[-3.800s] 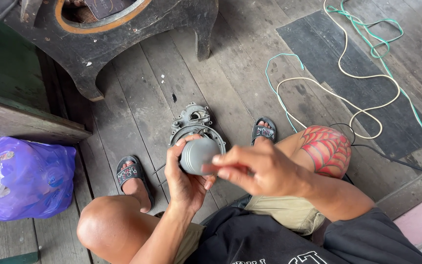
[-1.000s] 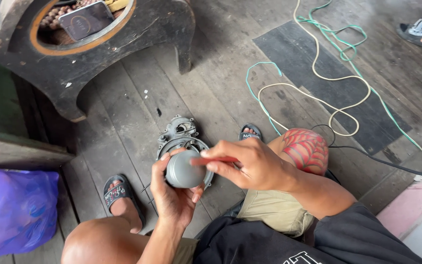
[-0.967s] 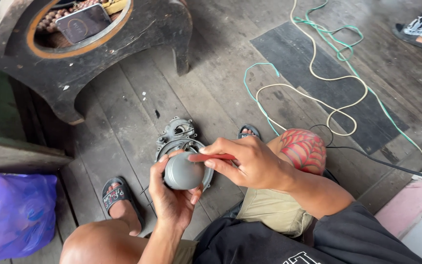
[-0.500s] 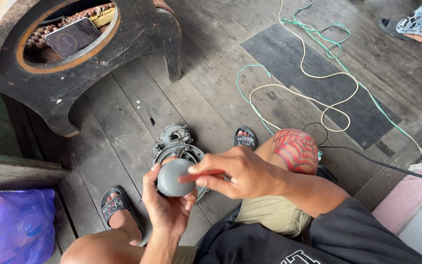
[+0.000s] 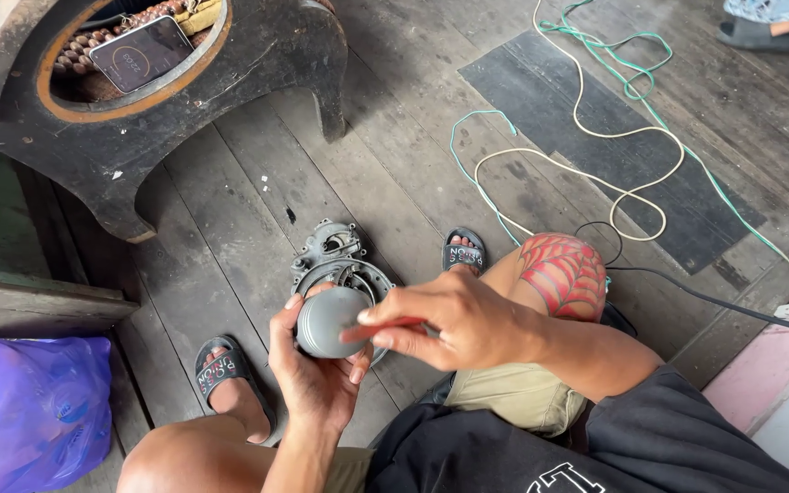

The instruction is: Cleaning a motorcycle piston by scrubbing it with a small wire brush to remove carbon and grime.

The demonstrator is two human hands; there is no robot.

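both hands' fingers closed: left hand (image 5: 317,383) cupping grey piston (image 5: 326,321), right hand (image 5: 454,319) pinching red-handled tool (image 5: 394,323).

I count two hands: my left hand (image 5: 317,383) and right hand (image 5: 454,319). One grey piston (image 5: 329,321) sits between them, and one metal cover (image 5: 340,260) lies on the floor. Two sandals (image 5: 463,248) are on my feet. There are three cords: one cream (image 5: 595,164), one green (image 5: 650,100), one black (image 5: 714,301). One purple bag (image 5: 25,411), one wooden stand (image 5: 139,119), one phone (image 5: 143,53).
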